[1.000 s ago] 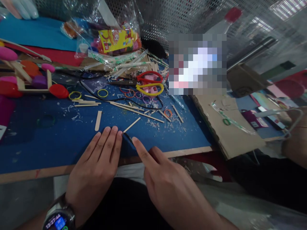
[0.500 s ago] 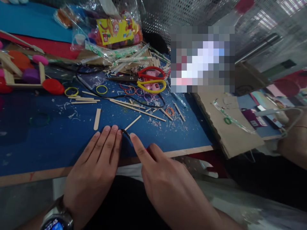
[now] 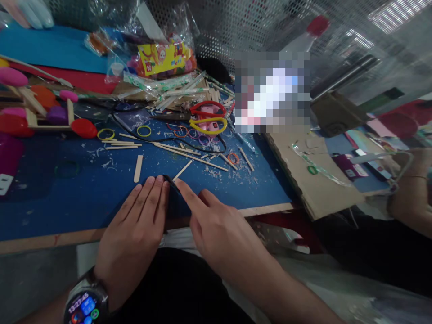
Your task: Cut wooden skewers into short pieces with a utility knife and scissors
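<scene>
My left hand (image 3: 138, 225) lies flat near the table's front edge, fingers stretched out and side by side. My right hand (image 3: 219, 229) is closed, its index finger laid along the back of a craft knife (image 3: 172, 183). Only the knife's dark, narrow blade shows; the handle is hidden in my palm. The blade tip reaches beside my left index fingertip. A thin wooden stick (image 3: 183, 170) slants away just beyond the blade, its near end hidden. Left of it, a flat craft stick (image 3: 138, 168) lies beyond my left fingertips. Whether something lies under my left fingers cannot be seen.
Scissors (image 3: 209, 118) with red and yellow handles lie behind, among thin sticks (image 3: 192, 155), shavings and rubber bands (image 3: 144, 131). A stick model with colourful plastic pieces (image 3: 50, 117) stands left. Cardboard (image 3: 310, 175) overhangs the right side. Another person's arm (image 3: 410, 189) is far right.
My right hand and the knife have shifted slightly left and away from me, bringing the blade tip closer to my left index fingertip. My left hand stays flat. The camera view has shifted a little.
</scene>
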{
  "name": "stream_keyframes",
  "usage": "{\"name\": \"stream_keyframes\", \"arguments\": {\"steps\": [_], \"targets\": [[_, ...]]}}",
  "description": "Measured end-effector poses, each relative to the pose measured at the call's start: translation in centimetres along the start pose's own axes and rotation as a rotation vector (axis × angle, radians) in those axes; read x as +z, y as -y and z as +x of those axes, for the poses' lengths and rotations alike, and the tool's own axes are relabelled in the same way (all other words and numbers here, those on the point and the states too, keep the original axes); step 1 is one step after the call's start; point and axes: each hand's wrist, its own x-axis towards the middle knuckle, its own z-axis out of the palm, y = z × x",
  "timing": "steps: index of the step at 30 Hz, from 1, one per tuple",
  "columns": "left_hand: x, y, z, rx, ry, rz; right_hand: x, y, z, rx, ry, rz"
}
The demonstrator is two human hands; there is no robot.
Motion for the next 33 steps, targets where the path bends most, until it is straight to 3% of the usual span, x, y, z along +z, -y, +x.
{"name": "stream_keyframes", "arguments": {"steps": [4,8,17,23,26,29,33], "targets": [[-0.1,0.1,-0.1,0.031,-0.005,-0.013,-1.1,-1.5,-0.2,-0.066,-0.153,0.141],[-0.5,0.4,-0.1,0.013,0.013,-0.123,-3.3,-3.8,0.8,-0.076,-0.337,0.130],[-3.2,3.8,3.2,-0.067,-0.022,-0.216,-5.6,-7.4,8.6,-0.275,-0.214,-0.193],[-3.1,3.9,4.6,0.001,0.032,-0.181,-6.3,-7.6,12.1,-0.407,-0.195,-0.267],[-3.1,4.0,4.7,-0.009,0.073,-0.182,-6.6,-7.5,12.6,-0.434,-0.264,-0.233],[-3.6,4.9,5.3,0.014,0.055,-0.160,-7.1,-7.2,12.4,-0.587,-0.330,-0.066],[-4.7,7.2,7.2,0.087,-0.007,-0.064,-7.6,-6.7,12.0,-0.808,-0.156,0.189]]}}
